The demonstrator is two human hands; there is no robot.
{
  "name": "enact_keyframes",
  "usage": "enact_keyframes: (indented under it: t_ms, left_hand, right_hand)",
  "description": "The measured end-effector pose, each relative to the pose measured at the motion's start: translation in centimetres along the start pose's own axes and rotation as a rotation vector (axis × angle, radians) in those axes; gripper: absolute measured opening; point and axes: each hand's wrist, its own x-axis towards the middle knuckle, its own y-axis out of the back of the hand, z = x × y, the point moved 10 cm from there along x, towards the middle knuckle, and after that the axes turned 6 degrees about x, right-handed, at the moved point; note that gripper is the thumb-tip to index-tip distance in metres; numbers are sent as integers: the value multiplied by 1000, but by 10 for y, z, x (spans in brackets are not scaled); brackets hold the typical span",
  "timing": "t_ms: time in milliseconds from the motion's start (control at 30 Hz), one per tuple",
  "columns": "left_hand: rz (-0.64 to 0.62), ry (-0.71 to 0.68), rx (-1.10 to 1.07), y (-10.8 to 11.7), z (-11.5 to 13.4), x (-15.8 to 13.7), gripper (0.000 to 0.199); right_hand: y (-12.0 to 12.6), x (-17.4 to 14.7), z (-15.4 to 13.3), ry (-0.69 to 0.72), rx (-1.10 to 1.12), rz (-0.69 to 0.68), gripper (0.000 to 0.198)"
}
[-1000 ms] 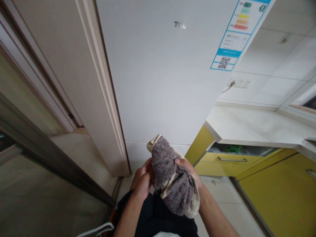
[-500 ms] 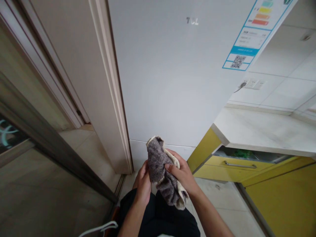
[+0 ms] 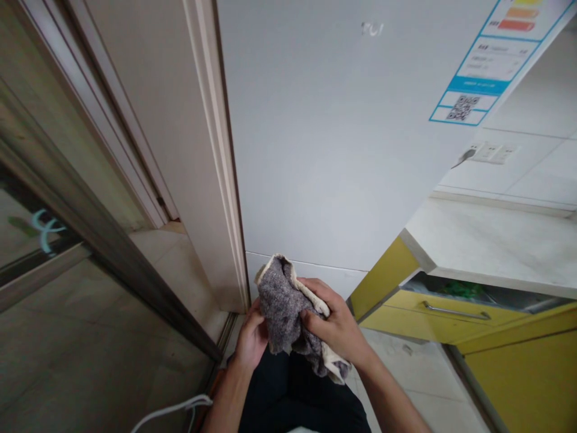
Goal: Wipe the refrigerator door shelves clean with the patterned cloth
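- While we stood before the white fridge door [image 3: 324, 150], both our hands were closed on the grey cloth [image 3: 282, 307], which sat bunched at waist height between them, just in front of the door's lower seam.
- Our right hand [image 3: 336, 322] lay over the cloth's right flank, thumb and fingers clamped on the cream-edged fold, with a loose tail hanging below the wrist.
- Our left hand [image 3: 252, 337] gripped it from the left and underneath, its fingers mostly hidden behind the fabric.
- We judged that gathering it well meant tucking that hanging tail into the bundle, so that one flat, firm face showed and no corner dragged.
- We also judged that a snug grip near the middle would keep the wad from unrolling.
- To the right, well apart from the cloth, stood the pale counter [image 3: 491, 246] over yellow cabinets [image 3: 532, 379], one drawer [image 3: 433, 316] slightly open.
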Motion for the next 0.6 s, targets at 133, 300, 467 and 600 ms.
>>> enact_keyframes:
  t_ms: [133, 300, 467, 600]
  left_hand:
    - [72, -75, 181, 11, 27, -2, 36]
    - [346, -409, 504, 12, 61, -29, 33]
    - [73, -395, 498, -32, 29, -42, 42]
    - [-100, -351, 466, -42, 12, -46, 86]
  right_hand:
    - [15, 1, 6, 38, -109, 120, 51]
    - [15, -1, 19, 75, -256, 247, 53]
    - [3, -2, 30, 99, -276, 364, 49]
    - [-4, -6, 55, -55, -129, 366, 58]
